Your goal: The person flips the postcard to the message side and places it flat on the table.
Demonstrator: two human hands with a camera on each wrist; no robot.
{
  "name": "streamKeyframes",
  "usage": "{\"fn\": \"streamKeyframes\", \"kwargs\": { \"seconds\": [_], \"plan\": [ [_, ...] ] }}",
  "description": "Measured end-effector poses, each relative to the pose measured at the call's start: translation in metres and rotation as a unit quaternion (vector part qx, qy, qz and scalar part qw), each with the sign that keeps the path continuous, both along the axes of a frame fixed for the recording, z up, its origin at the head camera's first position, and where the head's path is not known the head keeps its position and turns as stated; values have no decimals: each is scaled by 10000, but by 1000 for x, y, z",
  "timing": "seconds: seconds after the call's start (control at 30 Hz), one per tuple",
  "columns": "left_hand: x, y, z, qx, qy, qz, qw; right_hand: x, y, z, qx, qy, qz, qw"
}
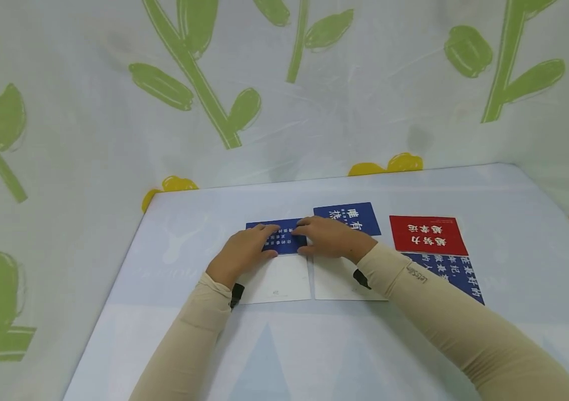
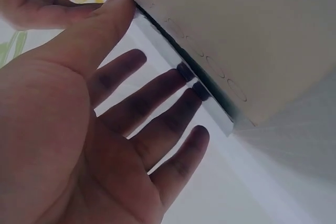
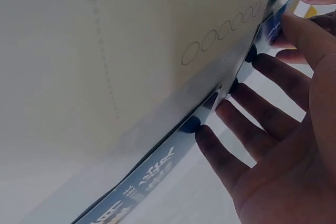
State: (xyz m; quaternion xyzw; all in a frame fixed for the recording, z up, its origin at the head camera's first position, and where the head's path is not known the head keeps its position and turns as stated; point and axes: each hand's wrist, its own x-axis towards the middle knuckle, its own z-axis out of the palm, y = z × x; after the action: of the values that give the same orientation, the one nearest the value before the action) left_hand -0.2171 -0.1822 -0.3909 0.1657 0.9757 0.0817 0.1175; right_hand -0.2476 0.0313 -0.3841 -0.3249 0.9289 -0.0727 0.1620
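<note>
A blue postcard with white characters (image 1: 287,236) lies flat on the table between my two hands. My left hand (image 1: 241,253) has its fingertips on the left part of this postcard, with the thumb near its lower edge. From the other side my right hand (image 1: 329,236) reaches over its right end, fingers spread and slightly bent. In the left wrist view, left fingertips (image 2: 197,135) meet a glossy strip beyond a white postcard (image 2: 262,40) with printed circles. Right fingertips (image 3: 202,135) touch dark glossy edges beside another white postcard (image 3: 147,35) in the right wrist view.
Two white postcards lie in front, a left one (image 1: 279,284) and a right one (image 1: 334,284). Behind my right hand is another blue postcard (image 1: 369,217). A red postcard (image 1: 427,235) lies right, above a blue one (image 1: 465,275) partly under my sleeve. A leaf-patterned curtain (image 1: 284,128) stands behind.
</note>
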Motion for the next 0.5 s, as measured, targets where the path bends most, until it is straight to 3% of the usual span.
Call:
{"fn": "streamKeyframes", "kwargs": {
  "seconds": [0.13,0.5],
  "plan": [
    [0,-1,2,-1,7,-43,10000,0,-1,0,50,45,-21,10000],
    [2,-6,4,309,-359,68,9989,2,-5,-3,220,54,-37,9997]
  ]
}}
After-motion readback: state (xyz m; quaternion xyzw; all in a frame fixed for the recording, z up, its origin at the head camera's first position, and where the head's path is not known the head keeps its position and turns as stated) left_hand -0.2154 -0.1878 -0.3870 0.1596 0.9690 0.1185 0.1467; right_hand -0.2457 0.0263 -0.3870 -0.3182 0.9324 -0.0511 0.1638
